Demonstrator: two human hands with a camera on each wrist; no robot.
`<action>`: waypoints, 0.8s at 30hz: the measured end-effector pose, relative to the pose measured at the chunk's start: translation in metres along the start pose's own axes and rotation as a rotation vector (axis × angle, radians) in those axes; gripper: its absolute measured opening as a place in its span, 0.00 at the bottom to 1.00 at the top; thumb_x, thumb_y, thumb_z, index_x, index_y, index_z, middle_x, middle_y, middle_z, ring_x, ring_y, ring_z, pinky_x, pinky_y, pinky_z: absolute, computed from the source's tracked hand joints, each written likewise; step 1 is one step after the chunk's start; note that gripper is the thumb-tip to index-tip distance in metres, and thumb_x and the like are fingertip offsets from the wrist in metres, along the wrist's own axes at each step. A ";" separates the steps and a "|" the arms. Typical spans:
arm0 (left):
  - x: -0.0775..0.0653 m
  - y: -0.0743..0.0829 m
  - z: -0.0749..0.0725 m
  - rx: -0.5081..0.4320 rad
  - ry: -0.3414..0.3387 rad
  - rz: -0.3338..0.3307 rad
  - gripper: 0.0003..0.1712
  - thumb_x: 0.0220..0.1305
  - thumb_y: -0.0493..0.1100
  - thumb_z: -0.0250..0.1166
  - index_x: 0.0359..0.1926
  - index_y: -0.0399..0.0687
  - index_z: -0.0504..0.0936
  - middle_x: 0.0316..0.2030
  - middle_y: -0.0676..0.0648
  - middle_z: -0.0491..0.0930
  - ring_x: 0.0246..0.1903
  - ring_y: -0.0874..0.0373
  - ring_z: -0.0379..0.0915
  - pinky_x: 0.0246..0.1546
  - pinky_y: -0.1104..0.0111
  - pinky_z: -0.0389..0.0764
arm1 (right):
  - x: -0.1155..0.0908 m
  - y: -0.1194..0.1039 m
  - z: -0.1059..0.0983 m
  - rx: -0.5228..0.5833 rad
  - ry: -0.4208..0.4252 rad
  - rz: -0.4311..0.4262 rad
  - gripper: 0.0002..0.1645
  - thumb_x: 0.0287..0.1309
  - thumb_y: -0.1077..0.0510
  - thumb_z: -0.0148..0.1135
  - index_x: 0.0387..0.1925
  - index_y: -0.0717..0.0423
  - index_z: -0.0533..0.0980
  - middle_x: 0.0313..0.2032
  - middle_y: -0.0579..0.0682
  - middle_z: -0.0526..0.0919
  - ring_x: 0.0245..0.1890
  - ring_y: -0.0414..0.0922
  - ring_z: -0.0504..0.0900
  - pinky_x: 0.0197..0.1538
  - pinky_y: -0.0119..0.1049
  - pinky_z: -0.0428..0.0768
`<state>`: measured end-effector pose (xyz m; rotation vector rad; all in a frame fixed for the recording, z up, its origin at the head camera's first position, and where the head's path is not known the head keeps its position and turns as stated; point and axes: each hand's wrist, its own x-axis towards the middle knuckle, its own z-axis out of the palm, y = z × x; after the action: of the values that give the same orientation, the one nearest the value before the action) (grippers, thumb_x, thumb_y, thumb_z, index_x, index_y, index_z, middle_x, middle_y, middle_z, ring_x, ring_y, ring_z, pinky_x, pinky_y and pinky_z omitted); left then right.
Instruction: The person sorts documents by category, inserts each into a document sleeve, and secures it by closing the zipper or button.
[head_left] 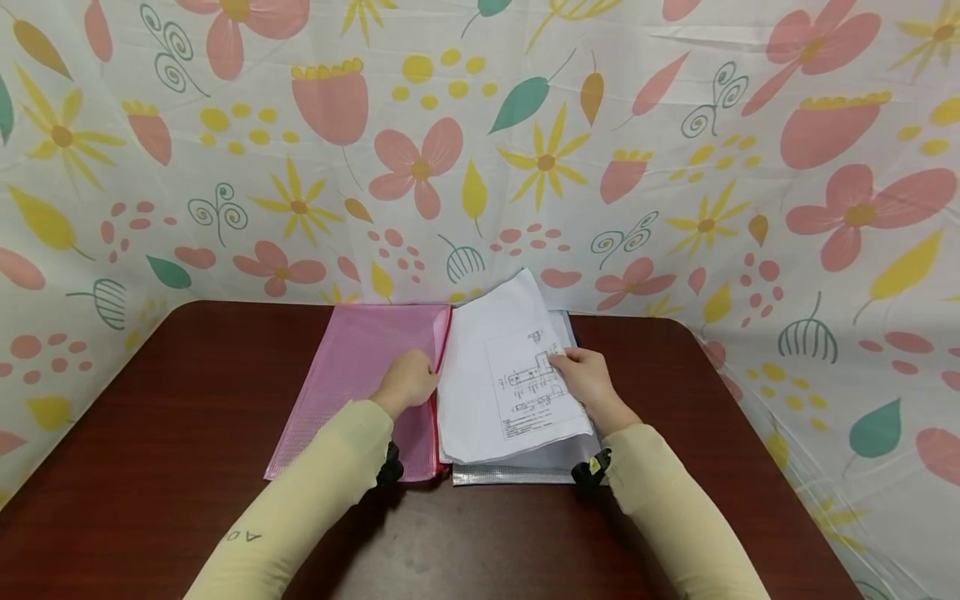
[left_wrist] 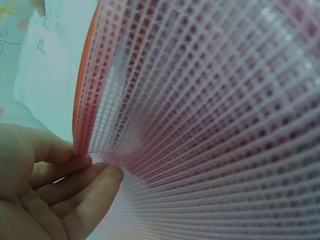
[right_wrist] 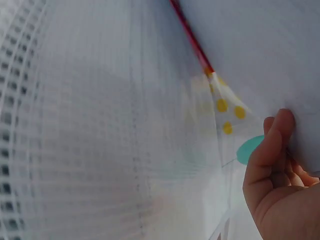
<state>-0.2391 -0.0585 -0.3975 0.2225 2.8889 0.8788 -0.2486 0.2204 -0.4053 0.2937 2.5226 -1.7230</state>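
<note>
A pink mesh zipper pouch lies left of centre on the table, its red zipper edge facing right. My left hand pinches the pouch at that edge; in the left wrist view, the thumb and fingers grip the mesh border. White papers, the top one printed with a line diagram, lean beside the zipper. My right hand pinches their right side, and their lower right corner is lifted. Beneath them lies a clear, whitish mesh pouch, mostly covered. It fills the left of the right wrist view.
The dark brown table has rounded back corners. A white cloth with printed flowers and leaves hangs behind and along the sides. Dark wrist straps sit at both sleeve cuffs.
</note>
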 end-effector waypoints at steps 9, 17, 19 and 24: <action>0.000 0.003 -0.006 0.061 -0.037 -0.021 0.27 0.60 0.35 0.54 0.07 0.50 0.57 0.08 0.56 0.53 0.10 0.64 0.51 0.12 0.73 0.56 | -0.001 -0.001 0.006 0.065 -0.005 0.026 0.25 0.63 0.51 0.56 0.56 0.63 0.73 0.35 0.53 0.82 0.23 0.39 0.82 0.28 0.33 0.81; 0.001 0.007 -0.002 0.057 -0.054 -0.080 0.22 0.62 0.35 0.52 0.12 0.48 0.60 0.13 0.52 0.60 0.14 0.60 0.60 0.14 0.72 0.64 | -0.002 -0.002 0.017 0.118 0.006 0.049 0.24 0.63 0.52 0.57 0.55 0.62 0.74 0.36 0.54 0.82 0.24 0.39 0.82 0.29 0.33 0.82; 0.002 0.006 0.000 0.059 -0.054 -0.085 0.20 0.62 0.35 0.53 0.14 0.46 0.62 0.15 0.50 0.62 0.16 0.59 0.61 0.16 0.71 0.65 | -0.002 -0.002 0.018 0.114 0.017 0.050 0.24 0.64 0.52 0.57 0.56 0.62 0.74 0.36 0.54 0.82 0.24 0.38 0.82 0.29 0.32 0.81; 0.001 0.003 0.001 0.086 -0.040 -0.027 0.02 0.59 0.35 0.56 0.33 0.41 0.74 0.28 0.47 0.75 0.29 0.55 0.70 0.30 0.66 0.74 | -0.001 0.000 0.022 0.111 0.028 0.056 0.24 0.64 0.52 0.56 0.55 0.63 0.74 0.37 0.54 0.82 0.24 0.38 0.81 0.29 0.32 0.81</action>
<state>-0.2399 -0.0549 -0.3970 0.2065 2.8882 0.7381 -0.2489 0.1998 -0.4128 0.3939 2.4176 -1.8530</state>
